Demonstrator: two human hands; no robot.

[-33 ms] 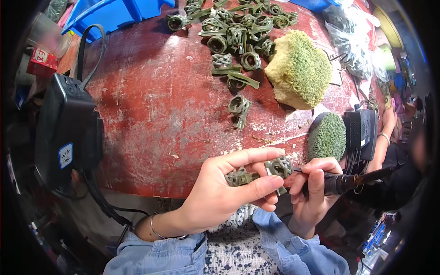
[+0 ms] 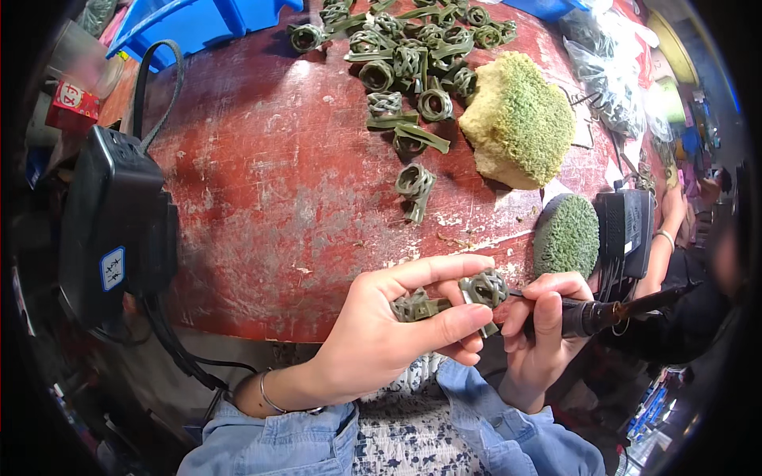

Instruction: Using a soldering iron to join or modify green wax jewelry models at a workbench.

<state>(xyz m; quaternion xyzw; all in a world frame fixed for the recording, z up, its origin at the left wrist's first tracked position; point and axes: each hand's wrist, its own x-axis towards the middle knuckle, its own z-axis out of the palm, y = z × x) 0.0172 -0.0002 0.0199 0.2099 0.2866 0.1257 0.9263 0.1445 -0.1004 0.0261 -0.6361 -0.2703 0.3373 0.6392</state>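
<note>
Between the thumb and fingers of my left hand (image 2: 389,329) is a green-grey openwork ring-shaped piece (image 2: 486,289) with a flat stem. A second similar piece (image 2: 417,306) sits in the same palm, partly covered by the thumb. My right hand (image 2: 548,329) is closed like a pen grip round a black pen-like handpiece (image 2: 583,319). Its thin metal tip reaches the right side of the openwork piece; the exact contact point is too small to make out. Several more openwork pieces (image 2: 413,184) lie on the red worn table (image 2: 270,214), mostly heaped at the far side.
Right of the heap is a yellow-green rough sponge-like block (image 2: 524,119), with a darker green block (image 2: 567,236) nearer me. A black box (image 2: 625,230) stands beside it. On the left is a black device with a strap (image 2: 119,214). Blue bins (image 2: 190,28) sit at the far edge.
</note>
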